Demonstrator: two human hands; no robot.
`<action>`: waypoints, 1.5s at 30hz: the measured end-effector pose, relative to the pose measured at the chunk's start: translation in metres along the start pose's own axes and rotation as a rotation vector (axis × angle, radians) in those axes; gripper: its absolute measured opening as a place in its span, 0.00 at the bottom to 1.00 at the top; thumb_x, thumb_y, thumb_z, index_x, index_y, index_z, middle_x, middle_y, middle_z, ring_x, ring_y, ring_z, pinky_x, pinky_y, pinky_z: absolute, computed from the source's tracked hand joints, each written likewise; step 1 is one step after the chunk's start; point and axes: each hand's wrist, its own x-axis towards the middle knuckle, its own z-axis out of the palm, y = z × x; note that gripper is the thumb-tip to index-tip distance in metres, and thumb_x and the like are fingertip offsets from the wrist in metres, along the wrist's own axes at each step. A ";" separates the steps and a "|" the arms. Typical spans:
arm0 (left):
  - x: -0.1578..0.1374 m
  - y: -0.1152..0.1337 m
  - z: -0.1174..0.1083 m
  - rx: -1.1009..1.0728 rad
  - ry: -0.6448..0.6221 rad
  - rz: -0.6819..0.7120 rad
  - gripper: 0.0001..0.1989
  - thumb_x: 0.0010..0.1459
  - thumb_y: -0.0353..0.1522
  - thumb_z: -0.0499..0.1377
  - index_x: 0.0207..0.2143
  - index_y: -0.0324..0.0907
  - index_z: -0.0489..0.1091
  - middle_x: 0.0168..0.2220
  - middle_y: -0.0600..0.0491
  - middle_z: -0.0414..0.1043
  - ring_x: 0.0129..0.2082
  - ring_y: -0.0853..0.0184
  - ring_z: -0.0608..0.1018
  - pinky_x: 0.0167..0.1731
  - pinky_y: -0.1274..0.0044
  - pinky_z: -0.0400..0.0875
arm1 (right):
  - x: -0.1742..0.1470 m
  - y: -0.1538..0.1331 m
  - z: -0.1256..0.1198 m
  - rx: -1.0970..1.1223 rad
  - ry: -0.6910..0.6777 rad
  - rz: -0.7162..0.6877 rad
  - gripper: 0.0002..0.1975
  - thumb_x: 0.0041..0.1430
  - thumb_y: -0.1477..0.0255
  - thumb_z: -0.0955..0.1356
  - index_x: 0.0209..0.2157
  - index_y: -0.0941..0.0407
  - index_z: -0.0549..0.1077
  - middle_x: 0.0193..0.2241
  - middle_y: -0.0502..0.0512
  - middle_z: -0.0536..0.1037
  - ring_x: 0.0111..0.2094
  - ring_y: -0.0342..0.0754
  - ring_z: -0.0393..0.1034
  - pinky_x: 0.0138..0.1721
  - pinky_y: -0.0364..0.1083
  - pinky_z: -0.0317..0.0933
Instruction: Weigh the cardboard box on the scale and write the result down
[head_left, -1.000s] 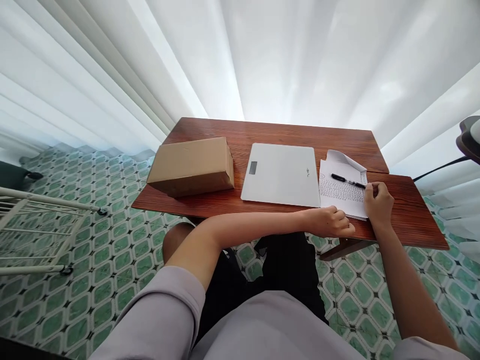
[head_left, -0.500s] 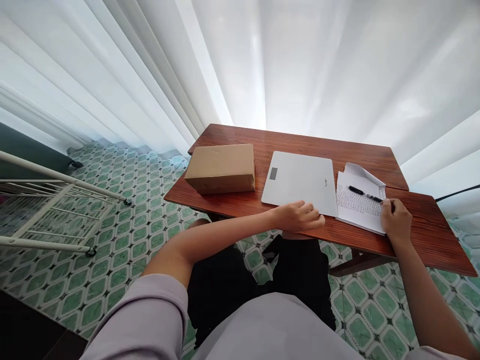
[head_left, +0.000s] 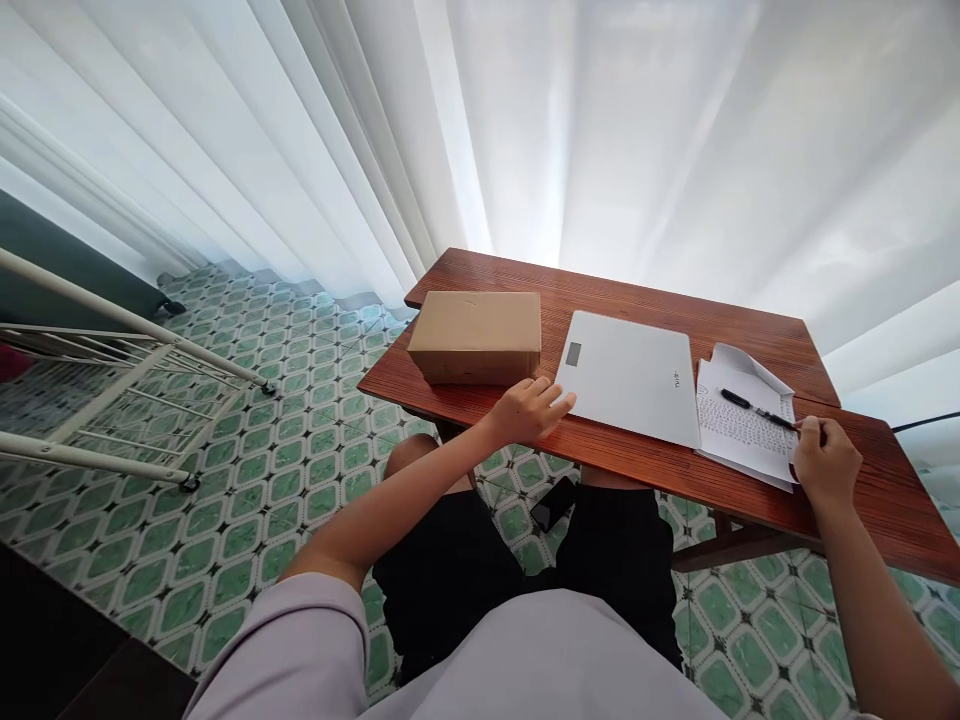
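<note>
My left hand (head_left: 529, 408) is open, fingers spread and pointing right, at the table's front edge between a brown cardboard box (head_left: 475, 335) and a flat white scale (head_left: 631, 372). Its fingertips reach close to the scale's lower left corner. The box is closed and lies left of the scale, whose small grey display (head_left: 574, 354) is at its left end. My right hand (head_left: 828, 462) has its fingers closed around the end of a black pen (head_left: 739, 400). That pen lies slanted across handwritten paper sheets (head_left: 739, 440), the top one curling at the back.
The reddish-brown wooden table (head_left: 772, 335) has a seam between its planks. White curtains (head_left: 630, 150) hang behind it. A white wheeled metal rack (head_left: 112, 405) stands left on the green tiled floor (head_left: 292, 440). A dark flat object (head_left: 553, 503) is below, between my knees.
My left hand has moved left, from the scale's front edge to the gap beside the box, and its fingers have spread. My right hand stays at the pen's end. The view has shifted slightly.
</note>
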 end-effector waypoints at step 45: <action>-0.101 -0.064 -0.032 -0.009 0.630 -1.216 0.21 0.63 0.43 0.54 0.52 0.38 0.63 0.48 0.41 0.65 0.48 0.58 0.70 0.50 0.65 0.68 | -0.154 -0.302 0.117 0.929 -0.511 -0.487 0.31 0.70 0.55 0.60 0.69 0.49 0.51 0.68 0.63 0.55 0.69 0.55 0.54 0.67 0.61 0.56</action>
